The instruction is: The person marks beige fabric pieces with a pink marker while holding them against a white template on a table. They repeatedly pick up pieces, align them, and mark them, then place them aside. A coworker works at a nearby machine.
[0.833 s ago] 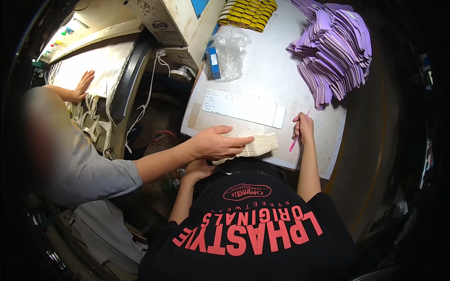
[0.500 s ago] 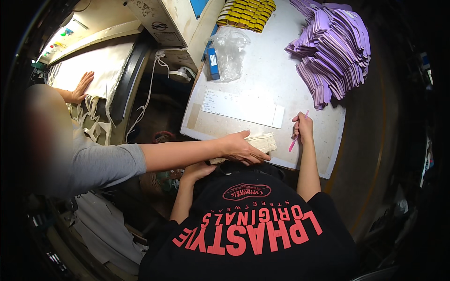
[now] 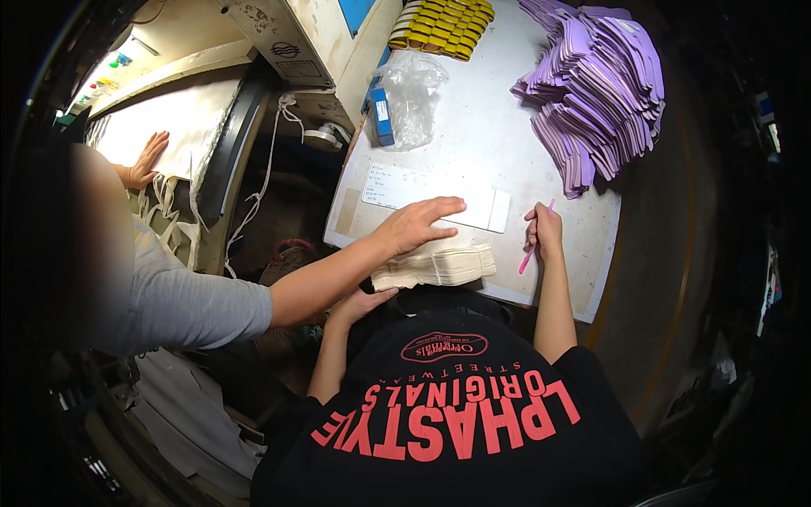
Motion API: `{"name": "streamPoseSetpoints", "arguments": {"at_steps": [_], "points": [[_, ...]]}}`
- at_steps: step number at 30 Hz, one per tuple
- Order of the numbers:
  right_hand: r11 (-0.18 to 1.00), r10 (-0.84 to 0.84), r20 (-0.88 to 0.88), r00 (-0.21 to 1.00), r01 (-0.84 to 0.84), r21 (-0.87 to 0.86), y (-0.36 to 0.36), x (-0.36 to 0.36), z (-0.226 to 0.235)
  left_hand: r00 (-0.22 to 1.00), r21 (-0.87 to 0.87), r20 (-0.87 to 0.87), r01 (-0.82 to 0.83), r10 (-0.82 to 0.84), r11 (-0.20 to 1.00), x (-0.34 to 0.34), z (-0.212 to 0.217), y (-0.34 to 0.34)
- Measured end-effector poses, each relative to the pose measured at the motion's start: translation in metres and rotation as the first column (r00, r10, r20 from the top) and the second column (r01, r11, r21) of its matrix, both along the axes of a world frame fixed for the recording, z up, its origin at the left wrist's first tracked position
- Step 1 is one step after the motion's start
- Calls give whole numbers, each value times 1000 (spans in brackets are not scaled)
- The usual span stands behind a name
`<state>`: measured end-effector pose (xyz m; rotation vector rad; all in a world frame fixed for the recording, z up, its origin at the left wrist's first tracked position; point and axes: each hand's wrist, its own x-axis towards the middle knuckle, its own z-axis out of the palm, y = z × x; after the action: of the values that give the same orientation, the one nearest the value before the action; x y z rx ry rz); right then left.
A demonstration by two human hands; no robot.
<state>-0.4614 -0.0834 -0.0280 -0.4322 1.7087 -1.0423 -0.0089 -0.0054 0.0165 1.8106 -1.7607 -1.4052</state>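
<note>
One slim pink pen (image 3: 526,260) is pinched in our right hand (image 3: 546,228); our left hand (image 3: 361,305), gripping or not we cannot tell, touches the oblong, cream, layered stack (image 3: 435,267) at the near edge of the flat white worktop (image 3: 498,101)

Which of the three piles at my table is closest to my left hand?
The cream bundle at the near edge of the table, right at your left hand. The purple stack and yellow pile both lie farther up.
</note>
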Motion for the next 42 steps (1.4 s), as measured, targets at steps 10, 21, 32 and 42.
{"name": "streamPoseSetpoints", "arguments": {"at_steps": [10, 21, 32, 42], "points": [[999, 24, 11, 1000, -24, -33, 2, 0, 1, 707, 147, -688, -86, 164, 985, -4, -9, 9], [1000, 3, 0, 1000, -3, -1, 1, 1, 0, 717, 43, -684, -142, 133, 989, -25, 11, 13], [1000, -1, -8, 1000, 1, 2, 0, 0, -1, 858, -494, -484, -108, -170, 863, -44, 29, -11], [1000, 4, 18, 1000, -4, -11, 2, 0, 3, 984, -608, 49, 166, -173, 776, 2, 19, 7]]}}
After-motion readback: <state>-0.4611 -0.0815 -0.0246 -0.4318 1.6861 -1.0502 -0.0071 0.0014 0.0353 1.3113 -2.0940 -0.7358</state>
